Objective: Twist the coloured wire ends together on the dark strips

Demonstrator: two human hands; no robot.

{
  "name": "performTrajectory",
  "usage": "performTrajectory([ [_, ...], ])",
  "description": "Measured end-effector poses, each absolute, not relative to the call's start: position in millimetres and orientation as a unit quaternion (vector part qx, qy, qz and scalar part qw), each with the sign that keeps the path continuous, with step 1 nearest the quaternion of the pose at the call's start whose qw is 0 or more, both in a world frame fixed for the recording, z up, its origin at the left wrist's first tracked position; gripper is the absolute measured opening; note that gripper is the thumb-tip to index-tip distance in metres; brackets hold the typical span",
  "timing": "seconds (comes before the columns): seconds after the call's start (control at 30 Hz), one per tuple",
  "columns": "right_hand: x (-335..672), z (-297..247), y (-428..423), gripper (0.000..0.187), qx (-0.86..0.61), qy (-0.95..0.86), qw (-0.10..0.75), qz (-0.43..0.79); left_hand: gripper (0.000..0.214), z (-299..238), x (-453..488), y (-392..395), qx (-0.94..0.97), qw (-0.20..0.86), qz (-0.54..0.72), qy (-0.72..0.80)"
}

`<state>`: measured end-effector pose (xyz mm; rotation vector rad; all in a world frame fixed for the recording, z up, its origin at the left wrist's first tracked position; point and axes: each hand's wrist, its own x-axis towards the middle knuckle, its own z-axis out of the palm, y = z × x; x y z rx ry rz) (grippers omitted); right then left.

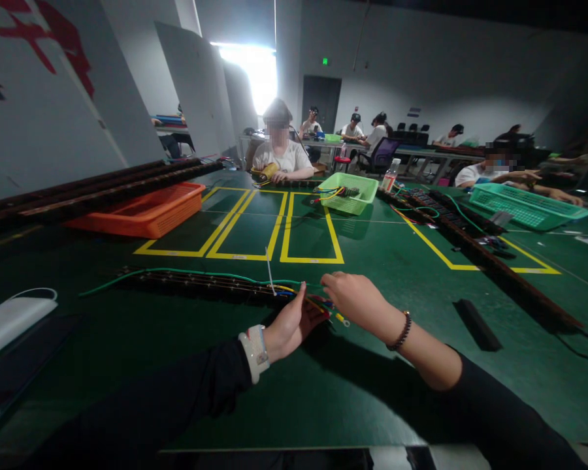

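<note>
My left hand [290, 324] is curled around a bundle of coloured wires [318, 303] at the right end of a long dark terminal strip [191, 284] lying on the green table. A white cable tie [270, 273] sticks up from the bundle just above that hand. My right hand [357, 301], with a bead bracelet on the wrist, pinches the same wires from the right, fingers closed. A green wire [142, 273] runs left along the strip. A yellow-sleeved wire end [342, 319] pokes out below the hands.
An orange tray [142, 212] stands back left, a light green basket [349, 192] with wires at back centre, a teal basket [526, 205] back right. More dark strips [470, 245] run along the right. A white device [10, 320] lies at left. Other people sit across the table.
</note>
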<state>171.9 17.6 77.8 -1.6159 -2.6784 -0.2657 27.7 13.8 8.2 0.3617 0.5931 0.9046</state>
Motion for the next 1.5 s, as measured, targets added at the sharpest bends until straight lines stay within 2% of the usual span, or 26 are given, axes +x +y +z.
performTrajectory([
  [0.17, 179, 61, 42, 0.029, -0.508, -0.858, -0.007, -0.073, 0.036, 6, 27, 14, 0.189, 0.841, 0.426, 0.274],
  [0.3, 179, 44, 52, 0.03, -0.463, -0.883, -0.031, -0.072, 0.038, 6, 27, 16, 0.187, 0.84, 0.416, 0.294],
  [0.4, 182, 36, 57, 0.029, -0.439, -0.896, -0.004, -0.072, 0.036, 5, 27, 16, 0.189, 0.837, 0.416, 0.3],
  [0.5, 187, 26, 60, 0.024, -0.42, -0.903, 0.069, -0.057, 0.035, 5, 27, 15, 0.194, 0.834, 0.424, 0.294],
  [0.67, 194, 8, 52, 0.025, -0.408, -0.856, 0.316, 0.008, 0.031, 8, 27, 13, 0.197, 0.835, 0.424, 0.291],
  [0.73, 197, 8, 43, 0.025, -0.382, -0.851, 0.36, 0.03, 0.03, 7, 27, 13, 0.194, 0.84, 0.421, 0.282],
  [0.8, 200, 12, 34, 0.026, -0.334, -0.874, 0.351, 0.027, 0.029, 5, 27, 14, 0.188, 0.843, 0.423, 0.276],
  [0.9, 201, 19, 24, 0.038, -0.268, -0.924, 0.272, -0.001, 0.03, 2, 26, 15, 0.185, 0.848, 0.421, 0.265],
  [1.0, 200, 21, 20, 0.04, -0.264, -0.941, 0.213, -0.002, 0.031, 2, 27, 16, 0.189, 0.851, 0.425, 0.243],
  [1.23, 203, 15, 26, 0.029, -0.326, -0.915, 0.236, 0.015, 0.029, 9, 28, 13, 0.212, 0.841, 0.427, 0.256],
  [1.4, 207, 13, 32, 0.029, -0.375, -0.885, 0.274, 0.042, 0.024, 5, 28, 13, 0.235, 0.832, 0.425, 0.268],
  [1.5, 206, 10, 34, 0.03, -0.39, -0.882, 0.26, 0.06, 0.024, 1, 28, 14, 0.249, 0.827, 0.425, 0.271],
])
